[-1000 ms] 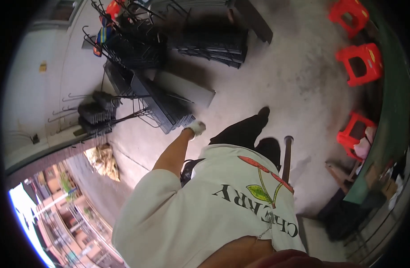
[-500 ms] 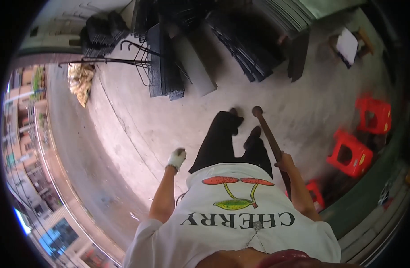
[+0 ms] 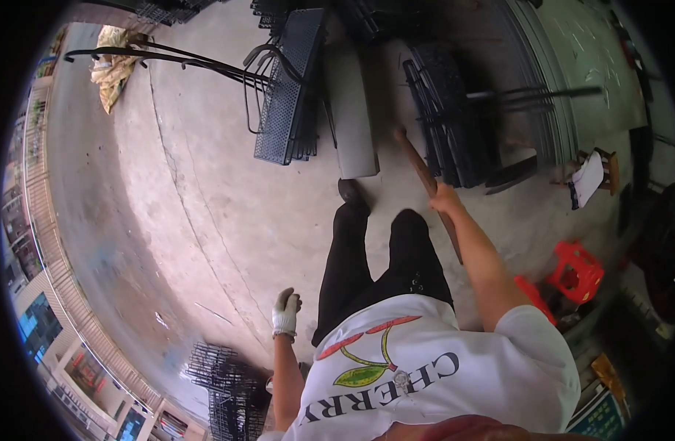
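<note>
My right hand (image 3: 445, 198) is bare and wraps round a long brown stick (image 3: 423, 170) with a rounded knob at its far end. The stick slants from beside my right leg up toward a stack of black metal racks (image 3: 455, 125), its knob apart from my body and above the floor. My left hand (image 3: 285, 312) wears a white knitted glove and hangs beside my left thigh. Its fingers are loosely bent and somewhat apart, with nothing in them.
Ahead stand black perforated metal racks (image 3: 290, 95) with long hooked rods, beside a grey panel (image 3: 352, 117). Red plastic stools (image 3: 576, 272) are at the right, near a small wooden stool (image 3: 609, 173). Black wire racks (image 3: 231, 389) lie lower left; a tan sack (image 3: 111, 70) lies far left.
I have stepped forward, and the racks ahead are closer. My right arm has swung forward with the stick. Wire racks now show at the lower left; the red stools sit lower in view.
</note>
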`<move>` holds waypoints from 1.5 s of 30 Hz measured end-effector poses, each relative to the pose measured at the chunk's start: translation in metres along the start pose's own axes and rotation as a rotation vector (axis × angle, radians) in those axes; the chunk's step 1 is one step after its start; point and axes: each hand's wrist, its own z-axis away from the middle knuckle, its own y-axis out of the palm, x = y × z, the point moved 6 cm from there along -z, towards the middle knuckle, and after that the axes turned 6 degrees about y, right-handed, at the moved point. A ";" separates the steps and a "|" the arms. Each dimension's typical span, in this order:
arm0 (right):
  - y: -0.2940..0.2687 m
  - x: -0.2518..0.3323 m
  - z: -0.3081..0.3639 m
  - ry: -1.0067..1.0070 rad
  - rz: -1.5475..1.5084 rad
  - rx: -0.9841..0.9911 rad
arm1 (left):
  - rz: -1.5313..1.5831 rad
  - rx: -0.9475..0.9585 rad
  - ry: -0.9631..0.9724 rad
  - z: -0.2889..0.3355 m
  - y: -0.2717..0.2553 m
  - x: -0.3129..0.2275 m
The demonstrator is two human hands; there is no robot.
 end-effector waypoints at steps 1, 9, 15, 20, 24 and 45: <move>-0.013 0.018 -0.016 0.004 -0.019 0.019 | 0.095 -0.089 -0.060 0.003 -0.008 0.000; -0.082 0.127 -0.142 0.100 0.027 0.079 | 0.192 -0.183 -0.414 0.050 0.028 0.028; -0.118 0.183 -0.210 0.123 0.041 0.075 | 0.092 -0.035 -0.310 0.047 0.127 -0.052; -0.153 0.201 -0.228 0.129 0.027 0.123 | 0.177 -0.083 -0.391 0.038 0.159 -0.093; -0.168 0.208 -0.260 0.087 -0.034 0.001 | 0.219 -0.105 -0.414 0.029 0.170 -0.109; -0.106 0.175 -0.155 0.157 -0.156 0.180 | -0.017 0.054 -0.246 -0.043 0.138 -0.136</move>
